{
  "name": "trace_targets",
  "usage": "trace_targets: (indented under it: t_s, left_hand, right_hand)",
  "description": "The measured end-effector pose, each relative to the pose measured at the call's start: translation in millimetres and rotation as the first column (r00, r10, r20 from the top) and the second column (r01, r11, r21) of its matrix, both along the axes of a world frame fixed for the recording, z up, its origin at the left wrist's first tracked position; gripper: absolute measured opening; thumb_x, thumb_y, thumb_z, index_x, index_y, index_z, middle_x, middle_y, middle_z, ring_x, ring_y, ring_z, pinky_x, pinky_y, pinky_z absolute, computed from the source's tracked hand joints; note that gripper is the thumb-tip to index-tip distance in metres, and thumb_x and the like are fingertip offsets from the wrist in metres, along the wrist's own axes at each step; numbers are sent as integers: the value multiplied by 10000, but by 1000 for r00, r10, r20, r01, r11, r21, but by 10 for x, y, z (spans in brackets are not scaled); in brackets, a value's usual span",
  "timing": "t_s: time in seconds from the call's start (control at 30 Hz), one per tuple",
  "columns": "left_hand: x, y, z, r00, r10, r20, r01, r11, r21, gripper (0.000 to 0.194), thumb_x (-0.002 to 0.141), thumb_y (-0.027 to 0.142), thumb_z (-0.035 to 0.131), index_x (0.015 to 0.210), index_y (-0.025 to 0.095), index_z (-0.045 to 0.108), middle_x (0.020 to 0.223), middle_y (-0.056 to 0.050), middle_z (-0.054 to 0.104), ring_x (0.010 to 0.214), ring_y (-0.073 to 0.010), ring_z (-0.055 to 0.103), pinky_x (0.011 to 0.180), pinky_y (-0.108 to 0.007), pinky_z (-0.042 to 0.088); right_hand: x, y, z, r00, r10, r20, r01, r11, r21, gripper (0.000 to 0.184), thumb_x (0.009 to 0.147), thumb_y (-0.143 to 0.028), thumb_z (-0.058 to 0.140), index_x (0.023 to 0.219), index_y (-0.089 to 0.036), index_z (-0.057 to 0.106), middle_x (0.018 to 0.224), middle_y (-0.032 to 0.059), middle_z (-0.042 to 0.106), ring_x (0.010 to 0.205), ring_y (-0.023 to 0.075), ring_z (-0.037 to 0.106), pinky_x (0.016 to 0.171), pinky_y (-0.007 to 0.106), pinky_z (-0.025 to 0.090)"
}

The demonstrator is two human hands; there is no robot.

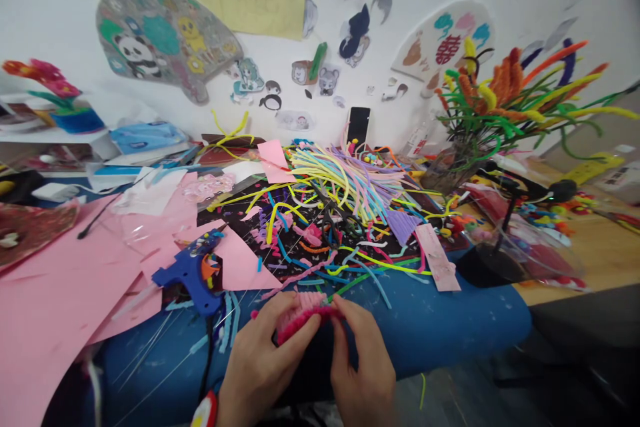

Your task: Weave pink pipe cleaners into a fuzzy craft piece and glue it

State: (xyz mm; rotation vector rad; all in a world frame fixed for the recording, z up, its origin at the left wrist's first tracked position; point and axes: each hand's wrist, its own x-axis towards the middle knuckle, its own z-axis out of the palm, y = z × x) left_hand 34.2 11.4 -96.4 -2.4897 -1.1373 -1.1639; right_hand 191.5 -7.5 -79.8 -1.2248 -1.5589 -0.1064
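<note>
My left hand [267, 350] is closed around a pink pipe-cleaner piece [300, 320], with rows of light pink above and a hot-pink band along the lower edge. The thumb presses on its front. At the right end of that piece, my right hand [361, 353] pinches the hot-pink strand between thumb and forefinger. The piece is held over the front edge of the blue table cover [425, 320]. Part of it is hidden behind my fingers. Just beyond lies a twisted pink pipe cleaner [300, 275].
A blue glue gun [193, 273] lies to the left on pink paper [65, 293]. Black scissors [337, 227] sit among loose pipe cleaners [350, 177]. At right are a black stand [493, 260] and a vase of pipe cleaners [445, 170]. A phone [359, 125] leans against the wall.
</note>
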Motion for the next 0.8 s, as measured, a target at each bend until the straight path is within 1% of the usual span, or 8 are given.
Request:
trace_targets:
  t_s: [0.07,0.13,0.27,0.37,0.47,0.63,0.7,0.8]
  left_hand:
    - [1,2,-6,1000,6,-10,-6,1000,-12,294,939,117,472,1131,246,653,1164,-116,576,1033,-221,641,757,-295,605]
    - [4,6,-4,1000,-1,-16,0,1000,-15,294,940,118,468,1139,243,645,1164,-118,573,1036,-228,640,750,-304,610]
    - [15,16,23,1000,-3,-24,3,1000,2,291,948,125,450,1145,235,634,1158,-119,572,1031,-231,641,730,-299,618]
    - [20,16,37,999,16,-35,-15,1000,25,283,952,133,443,1133,239,632,1145,-115,571,1004,-228,648,713,-296,622]
    - [23,10,35,999,22,-41,-21,999,30,280,951,130,440,1121,239,635,1138,-117,570,992,-232,653,703,-301,623]
    - [36,5,43,999,22,-33,-21,999,26,286,953,123,431,1116,236,637,1120,-118,568,972,-238,659,686,-311,624]
    - [40,4,54,999,21,-25,-20,1000,21,284,954,123,433,1117,235,637,1129,-116,567,979,-237,658,691,-309,623]
    - [40,2,64,999,22,-30,-22,1000,15,290,958,133,426,1131,233,635,1137,-123,568,990,-241,658,681,-300,621]
  right_hand:
    - [0,20,-7,999,-30,-28,30,999,21,220,924,-74,535,1095,-164,642,921,77,698,856,157,688,746,250,603]
    - [1,34,-23,998,-27,-52,29,999,37,202,927,-89,552,1094,-169,630,897,66,683,841,156,681,737,253,606]
    - [3,33,-99,997,-22,-68,24,999,36,228,931,-106,566,1146,-173,597,906,57,711,824,151,709,752,254,616]
    - [8,27,-150,994,-16,-106,18,1000,13,280,927,-113,580,1200,-178,571,909,50,730,807,151,733,772,258,621]
    - [22,40,-149,988,14,-156,-16,1000,-8,327,921,-110,589,1235,-186,542,885,31,739,791,143,744,786,245,619]
    - [43,62,-129,973,43,-225,-66,993,-93,255,926,-153,600,1176,-190,565,853,17,745,779,142,745,803,249,612]
    - [39,64,-158,963,42,-268,-79,989,-128,280,917,-152,611,1190,-196,565,874,19,739,803,147,738,824,270,607]
    - [18,66,-216,937,50,-345,-91,991,-102,364,891,-117,626,1230,-222,546,914,19,712,828,146,714,804,283,603]
